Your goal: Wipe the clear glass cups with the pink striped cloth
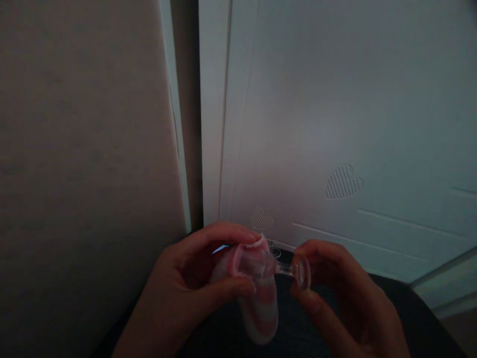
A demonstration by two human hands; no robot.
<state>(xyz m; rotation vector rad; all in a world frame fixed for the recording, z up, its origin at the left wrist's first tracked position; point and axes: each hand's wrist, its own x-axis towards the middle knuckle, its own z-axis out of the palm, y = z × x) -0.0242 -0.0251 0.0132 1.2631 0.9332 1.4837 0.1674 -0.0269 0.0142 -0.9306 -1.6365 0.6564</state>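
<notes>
My left hand (pixel 194 278) is closed around a pink and white striped cloth (pixel 261 308) that wraps the bowl of a small clear stemmed glass (pixel 257 262). The cloth hangs down below my fingers. My right hand (pixel 335 293) pinches the round clear foot (pixel 302 272) of the glass between thumb and fingers. The glass lies sideways between both hands, low in the dim view.
A white panel (pixel 335 124) with two striped heart shapes (pixel 343 182) stands right behind the hands. A beige wall or panel (pixel 82 149) fills the left, with a dark gap (pixel 188 99) between them. A dark surface (pixel 410 308) lies under the hands.
</notes>
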